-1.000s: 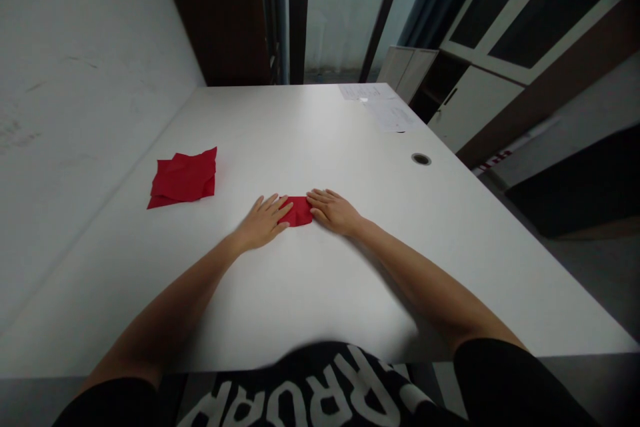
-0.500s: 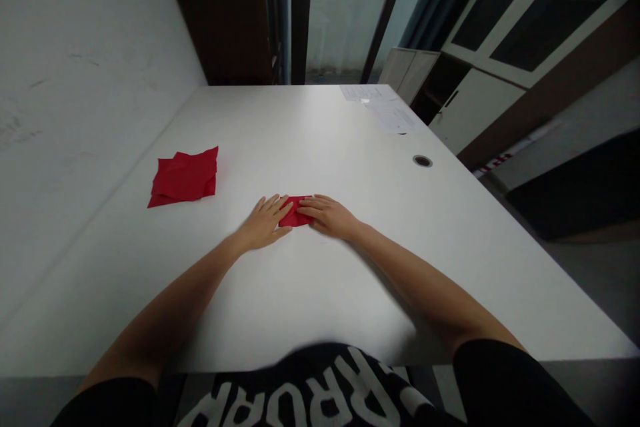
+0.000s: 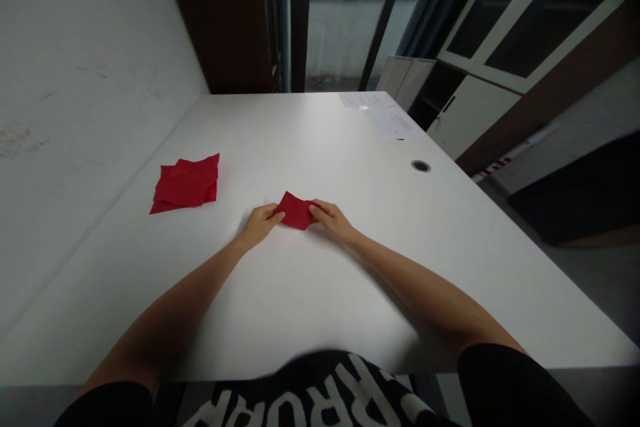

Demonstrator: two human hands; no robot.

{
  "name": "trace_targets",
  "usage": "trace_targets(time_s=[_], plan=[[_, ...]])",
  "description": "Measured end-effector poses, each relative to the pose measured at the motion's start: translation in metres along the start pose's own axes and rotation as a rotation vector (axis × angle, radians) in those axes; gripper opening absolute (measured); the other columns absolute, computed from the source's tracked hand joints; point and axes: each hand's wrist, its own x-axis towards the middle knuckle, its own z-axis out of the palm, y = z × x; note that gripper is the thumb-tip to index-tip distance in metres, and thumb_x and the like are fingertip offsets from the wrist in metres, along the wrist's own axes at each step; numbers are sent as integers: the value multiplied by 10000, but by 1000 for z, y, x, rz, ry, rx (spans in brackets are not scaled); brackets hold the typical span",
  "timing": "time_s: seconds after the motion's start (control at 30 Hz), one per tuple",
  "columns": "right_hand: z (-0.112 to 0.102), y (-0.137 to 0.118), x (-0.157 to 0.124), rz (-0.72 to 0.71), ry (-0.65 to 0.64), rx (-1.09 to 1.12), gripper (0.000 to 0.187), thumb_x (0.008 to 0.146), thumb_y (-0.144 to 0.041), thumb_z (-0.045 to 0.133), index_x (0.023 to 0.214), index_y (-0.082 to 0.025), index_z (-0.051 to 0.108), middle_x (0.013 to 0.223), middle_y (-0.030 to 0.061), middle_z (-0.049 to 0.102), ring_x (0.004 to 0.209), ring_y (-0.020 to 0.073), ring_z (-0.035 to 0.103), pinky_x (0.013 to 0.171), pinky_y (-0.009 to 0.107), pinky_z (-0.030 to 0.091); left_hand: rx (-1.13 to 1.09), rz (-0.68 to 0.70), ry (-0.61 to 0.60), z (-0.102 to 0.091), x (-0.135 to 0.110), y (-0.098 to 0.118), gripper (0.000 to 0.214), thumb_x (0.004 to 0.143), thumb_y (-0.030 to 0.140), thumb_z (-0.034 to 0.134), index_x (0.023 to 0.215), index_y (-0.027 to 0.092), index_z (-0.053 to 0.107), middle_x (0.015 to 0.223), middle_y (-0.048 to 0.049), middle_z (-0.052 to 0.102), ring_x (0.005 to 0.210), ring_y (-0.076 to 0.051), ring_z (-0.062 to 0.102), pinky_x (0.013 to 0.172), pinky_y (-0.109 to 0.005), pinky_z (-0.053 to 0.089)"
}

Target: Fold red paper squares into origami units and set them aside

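- Hands are pretty much together here, near the middle of the tabletop [image 3: 320, 293], with a narrow pinch on both sides, nothing wide open.
- Left hand [image 3: 259, 225]: the small red napkin [image 3: 295, 210] is gripped at its left corner, with the fingertips [image 3: 274, 215] on the cloth-like surface.
- Right hand [image 3: 334, 221]: the napkin's right edge is held the same way, the fingers [image 3: 316, 209] pressed on it from the other side.
- Small red napkin: it's sitting between the two hands, a bit rumpled and tilted at an angle. Whether it's lifted off the tabletop or just resting there can't really be told from this view.
- Larger red napkin [image 3: 185, 183]: a crumpled, layered square is lying out to the left, near the tabletop's left edge, well apart from both hands.
- Far right corner: some paper sheets [image 3: 393, 121] are lying flat by the far edge, and a round cable grommet [image 3: 421, 166] is set into the tabletop just nearer the right edge.
- Around the tabletop: a white wall [image 3: 90, 80] runs along the left side, and a glass door [image 3: 360, 20] is seen beyond the far edge.
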Motion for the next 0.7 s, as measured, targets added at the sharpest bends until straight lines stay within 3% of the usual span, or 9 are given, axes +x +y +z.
trace_targets(time_s=[0.1,0.17,0.23,0.3,0.4,0.47,0.57,0.7], plan=[[1,2,-1,27,-75,178,463,1028,-524,376,1138,-156,635,1029,96,732,939,218,706,861,393,589,-217,-61,43,1,2,-2,428,804,502,727,1034,142,702,985,-80,756,923,-231,695,867,-363,537],[-2,3,-2,-20,-47,133,421,1043,-454,329,1141,-156,610,1005,103,729,919,211,706,860,406,591,-277,-91,26,-1,4,-2,462,809,508,725,1093,144,704,1020,-91,758,943,-232,695,886,-365,532],[-7,5,-2,-122,14,-44,343,1030,-372,357,1185,-169,586,1024,103,723,926,207,698,865,414,586,-302,-115,-11,-4,4,0,469,843,514,688,1141,152,704,1051,-94,757,961,-231,692,901,-367,526],[-11,5,-2,-264,52,-290,340,1000,-323,442,1291,-185,551,1186,128,689,1072,227,663,937,436,560,-294,-131,-83,-6,3,3,462,874,510,651,1173,163,706,1078,-92,754,996,-233,685,922,-371,518],[-13,3,-1,-454,26,-600,440,991,-300,503,1422,-209,495,1473,152,517,1367,260,478,1096,472,455,-219,-137,-192,-7,0,10,435,876,488,657,1171,174,719,1091,-82,751,1002,-230,679,926,-366,512],[-13,2,-1,-530,-33,-743,391,1011,-291,486,1393,-238,549,1513,125,488,1432,266,402,1131,485,411,-138,-124,-217,-5,-1,13,412,863,467,676,1152,178,730,1066,-72,753,940,-213,681,871,-342,520],[-13,2,-1,-591,-164,-894,348,1041,-261,419,1324,-278,622,1439,79,578,1401,264,434,1090,482,419,-19,-78,-177,-2,-2,14,370,869,436,662,1118,171,732,982,-58,748,845,-184,666,765,-296,517],[-13,3,-1,-590,-227,-1058,370,1056,-244,374,1328,-239,624,1251,115,678,1172,261,561,931,427,448,153,13,25,1,-1,11,302,907,356,594,1124,176,703,866,-33,701,763,-156,632,691,-267,508]])
